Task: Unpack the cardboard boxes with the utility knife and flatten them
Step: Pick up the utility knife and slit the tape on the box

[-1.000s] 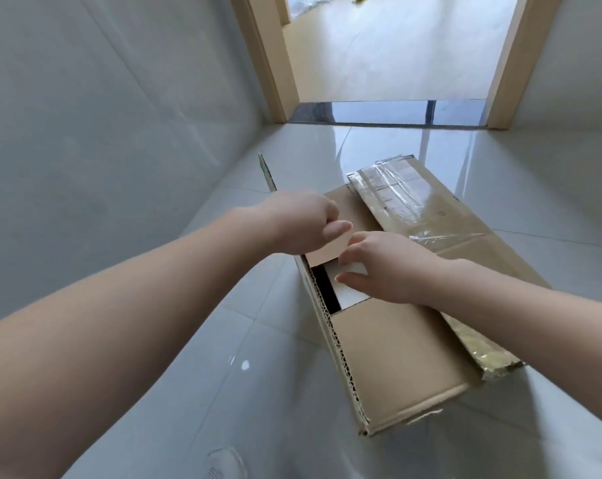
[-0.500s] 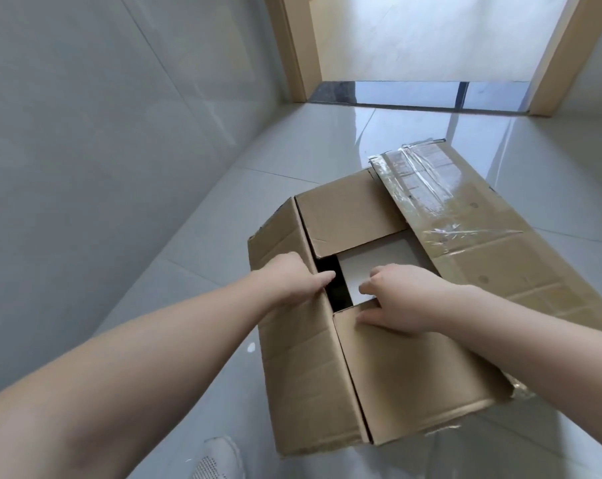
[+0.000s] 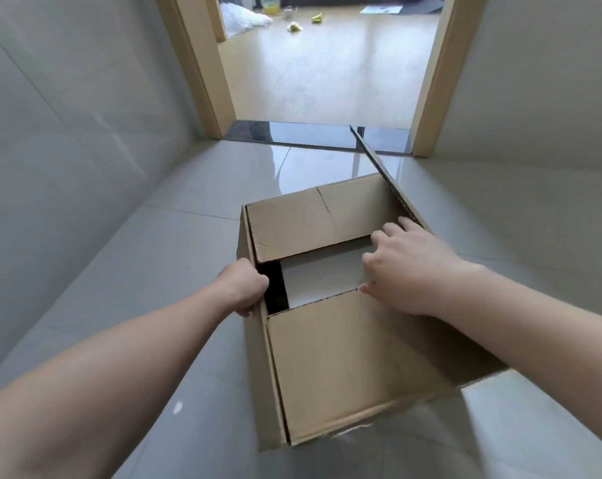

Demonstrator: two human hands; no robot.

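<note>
A brown cardboard box (image 3: 344,361) stands on the tiled floor in front of me. Its near and far inner flaps lie flat. The gap between them shows something white (image 3: 323,274) inside. My left hand (image 3: 244,286) grips the box's left top edge, fingers curled over it. My right hand (image 3: 406,267) lies at the right side of the opening with spread fingers touching the raised right flap (image 3: 379,167), which I see edge-on. The thumb rests at the near flap's edge. No utility knife is in view.
A tiled wall (image 3: 67,150) runs close along the left. Ahead, a doorway with a wooden frame (image 3: 202,74) and a dark threshold (image 3: 309,134) leads to a room where a white bag (image 3: 244,19) and small scraps lie on the floor.
The taped right flap, which lay slanted over the box, now stands upright. My right hand moved from the gap to the right side. The left flap went down along the side.
</note>
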